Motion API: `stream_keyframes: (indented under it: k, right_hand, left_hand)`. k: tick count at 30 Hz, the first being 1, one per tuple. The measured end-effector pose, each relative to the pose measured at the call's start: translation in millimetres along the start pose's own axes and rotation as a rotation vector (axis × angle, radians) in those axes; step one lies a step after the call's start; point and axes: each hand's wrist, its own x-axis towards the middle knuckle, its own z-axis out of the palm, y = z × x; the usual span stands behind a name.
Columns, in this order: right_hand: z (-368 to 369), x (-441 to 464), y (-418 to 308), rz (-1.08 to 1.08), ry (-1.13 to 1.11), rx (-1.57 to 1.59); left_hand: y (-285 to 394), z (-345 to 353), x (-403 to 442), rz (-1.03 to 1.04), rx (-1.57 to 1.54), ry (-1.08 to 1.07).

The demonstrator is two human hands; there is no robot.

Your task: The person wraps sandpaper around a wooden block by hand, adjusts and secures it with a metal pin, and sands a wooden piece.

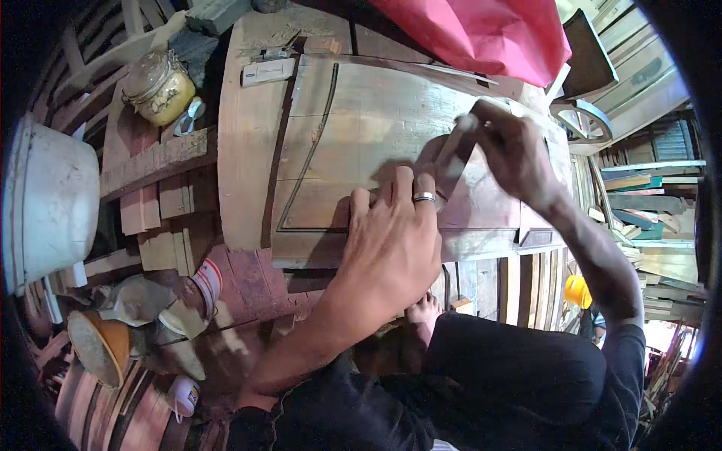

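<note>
Light-brown flat wooden panel with a thin dark inset line (376,131) lies on the pale wooden desk (244,165), at twelve o'clock. Left hand (395,237), silver ring (424,196) on one finger, rests on it near the dial's centre, grip slightly spread; right hand (515,146), towards one o'clock, pinches a blurred pale strip (453,150), material unclear.

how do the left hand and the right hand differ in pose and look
The left hand is palm down, fingers extended over the wooden panel; the right hand is curled, pinching a pale blurred thing. The left hand wears a ring; none shows on the right hand. The left hand looks sharper than the right hand. Both are ungloved and over the panel.
</note>
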Motion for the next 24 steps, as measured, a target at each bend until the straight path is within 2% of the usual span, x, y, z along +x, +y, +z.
stream_keyframes:
  k: [1, 4, 5, 6, 9, 10, 12, 14, 15, 16, 18, 20, 22, 23, 24]
  right_hand:
    - [-3, 11, 2, 0.058, 0.039, -0.084]
    - [-6, -1, -17, 0.113, -0.049, -0.193]
    - [9, -10, 4, -0.088, -0.013, 0.05]
    - [9, -12, -3, -0.077, -0.079, 0.011]
    - [-9, 1, -6, 0.017, -0.068, -0.184]
    - [-2, 9, 10, -0.027, 0.041, -0.014]
    - [-7, 4, 5, -0.012, 0.006, -0.098]
    - [12, -9, -6, -0.158, -0.099, 0.234]
    - [10, -15, -24, -0.11, -0.103, 0.068]
    - [8, -14, -23, -0.058, -0.175, 0.062]
    - [-5, -3, -1, -0.081, -0.123, -0.089]
    - [-14, 13, -5, 0.051, -0.022, -0.211]
    - [-1, 1, 0, -0.115, 0.001, -0.095]
    - [1, -10, -3, -0.119, -0.104, -0.193]
    - [9, -17, -20, -0.129, -0.114, -0.01]
  left_hand:
    - [0, -1, 0, -0.003, 0.002, 0.002]
    - [-1, 0, 0, -0.007, 0.001, -0.003]
    - [-3, 5, -1, 0.024, 0.019, 0.049]
    - [-4, 6, -1, 0.054, 0.038, 0.1]
    - [-1, 2, 0, 0.024, -0.022, 0.061]
    - [-1, 2, 0, 0.022, -0.02, 0.062]
    - [-1, 1, 1, 0.02, -0.001, 0.034]
    - [-1, 2, -2, 0.03, 0.027, 0.046]
    - [-1, 3, -3, 0.046, 0.057, 0.054]
    - [-1, 3, -2, 0.051, 0.057, 0.051]
    - [0, 2, 0, 0.009, -0.005, 0.054]
    - [0, 2, 0, 0.011, -0.013, 0.065]
    - [-2, 5, -1, 0.01, -0.024, 0.078]
    - [-4, 9, -3, 0.05, 0.013, 0.134]
    - [-4, 8, -2, 0.094, 0.049, 0.185]
